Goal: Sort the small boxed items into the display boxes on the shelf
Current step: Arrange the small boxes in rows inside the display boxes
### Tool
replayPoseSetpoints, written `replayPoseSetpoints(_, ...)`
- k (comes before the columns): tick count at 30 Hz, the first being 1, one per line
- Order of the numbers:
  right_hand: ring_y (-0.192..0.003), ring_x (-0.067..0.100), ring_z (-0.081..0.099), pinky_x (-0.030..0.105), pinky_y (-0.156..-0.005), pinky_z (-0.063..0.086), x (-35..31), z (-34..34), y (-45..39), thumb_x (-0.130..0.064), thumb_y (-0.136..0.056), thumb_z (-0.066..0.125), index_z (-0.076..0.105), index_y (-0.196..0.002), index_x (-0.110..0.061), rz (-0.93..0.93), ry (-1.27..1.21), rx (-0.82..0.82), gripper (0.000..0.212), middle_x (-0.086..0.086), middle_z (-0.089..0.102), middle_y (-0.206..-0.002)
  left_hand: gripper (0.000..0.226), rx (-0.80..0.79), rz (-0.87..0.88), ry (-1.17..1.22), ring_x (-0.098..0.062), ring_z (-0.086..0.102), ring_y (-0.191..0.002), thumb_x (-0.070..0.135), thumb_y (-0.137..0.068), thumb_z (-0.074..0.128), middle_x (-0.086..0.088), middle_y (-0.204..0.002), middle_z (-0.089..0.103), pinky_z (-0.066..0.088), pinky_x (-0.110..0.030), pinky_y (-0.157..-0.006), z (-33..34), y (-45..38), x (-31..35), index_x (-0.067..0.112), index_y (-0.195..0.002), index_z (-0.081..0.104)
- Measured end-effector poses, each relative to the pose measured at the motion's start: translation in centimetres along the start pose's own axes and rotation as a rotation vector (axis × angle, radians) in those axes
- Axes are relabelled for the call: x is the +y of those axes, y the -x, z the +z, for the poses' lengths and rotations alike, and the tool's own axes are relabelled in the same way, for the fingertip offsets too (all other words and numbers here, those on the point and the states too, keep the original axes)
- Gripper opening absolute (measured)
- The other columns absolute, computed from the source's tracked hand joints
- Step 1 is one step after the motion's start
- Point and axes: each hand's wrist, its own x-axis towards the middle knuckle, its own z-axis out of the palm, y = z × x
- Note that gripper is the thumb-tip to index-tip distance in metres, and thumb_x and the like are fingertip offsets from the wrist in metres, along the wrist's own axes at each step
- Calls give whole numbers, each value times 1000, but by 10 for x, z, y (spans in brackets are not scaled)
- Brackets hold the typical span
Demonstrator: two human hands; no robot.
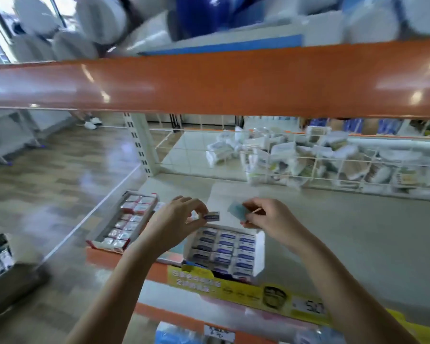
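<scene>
Two display boxes sit at the shelf's front edge. The white display box holds rows of small blue-and-white boxed items. To its left stands a red-trimmed display box filled with red-and-white items. My left hand pinches one small blue-and-white boxed item above the white box. Just right of it, my right hand holds a pale blue item between its fingers; blur hides what it is.
An orange beam of the upper shelf crosses the view above my hands. A white wire basket of packaged goods stands behind on the grey shelf. A yellow price strip runs along the shelf's front. The wooden floor lies to the left.
</scene>
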Motion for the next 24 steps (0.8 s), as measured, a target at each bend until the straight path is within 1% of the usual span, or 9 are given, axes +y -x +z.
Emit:
replayPoseSetpoints(3, -83, 13, 68, 31, -84, 54, -20, 29, -17, -9, -88, 59, 62, -98, -21, -53, 123, -47, 16, -3, 67, -90, 12, 20, -11, -19, -16, 56, -84, 24, -79, 72, 5, -85, 65, 45, -30, -72, -10, 10, -33, 23, -91, 68)
replayPoseSetpoints(5, -85, 13, 64, 28, -82, 51, -30, 48, -29, -16, -88, 60, 64, -101, -22, -83, 235, -76, 15, -6, 66, -92, 14, 10, -38, -23, -16, 57, -85, 22, -78, 73, 4, -87, 67, 48, -33, -74, -16, 15, -56, 23, -91, 68)
replayPoseSetpoints(7, -88, 8, 58, 20, -77, 45, -38, 65, -42, -20, -89, 60, 65, -109, -18, -102, 346, -84, 20, -7, 63, -96, 16, 17, -44, -22, -16, 58, -86, 21, -78, 74, 5, -89, 67, 50, -36, -76, -24, 20, -77, 23, -93, 68)
replayPoseSetpoints(11, -90, 6, 56, 6, -67, 38, -53, 94, -64, -14, -90, 59, 65, -114, -13, -142, 498, -106, 25, 1, 66, -109, 15, 41, -46, -43, -12, 58, -85, 20, -78, 73, 6, -93, 68, 42, -24, -73, -36, 29, -105, 21, -92, 69)
replayPoseSetpoints(12, -92, 9, 58, 7, -69, 39, -56, 101, -69, -13, -89, 59, 66, -114, -12, -145, 537, -111, 26, 3, 66, -111, 15, 45, -44, -48, -13, 59, -85, 20, -77, 74, 5, -92, 68, 42, -22, -73, -38, 31, -112, 21, -91, 69)
replayPoseSetpoints(15, -103, 16, 60, 18, -83, 42, -58, 117, -80, -12, -89, 59, 65, -115, -11, -120, 650, -122, 27, 5, 64, -116, 16, 66, -28, -47, -17, 61, -84, 20, -75, 77, 4, -89, 67, 46, -25, -72, -38, 34, -131, 21, -89, 69)
replayPoseSetpoints(17, -103, 18, 60, 22, -87, 43, -56, 124, -84, -13, -88, 60, 65, -114, -11, -97, 700, -137, 26, 6, 64, -116, 17, 71, -8, -35, -17, 60, -82, 21, -74, 78, 5, -86, 66, 50, -28, -70, -37, 35, -139, 20, -88, 68)
replayPoseSetpoints(20, -95, 19, 63, 22, -79, 46, -54, 133, -87, -11, -87, 62, 65, -110, -10, -69, 718, -154, 23, 8, 66, -109, 17, 83, 16, -32, -14, 59, -81, 25, -75, 77, 6, -85, 65, 51, -29, -68, -36, 36, -146, 20, -88, 67)
replayPoseSetpoints(24, -84, 18, 63, 21, -70, 41, -51, 143, -91, -11, -86, 64, 65, -102, -10, -65, 750, -134, 16, 7, 67, -99, 16, 78, 19, -35, -12, 59, -83, 29, -78, 74, 8, -89, 66, 50, -28, -69, -35, 36, -153, 21, -90, 67)
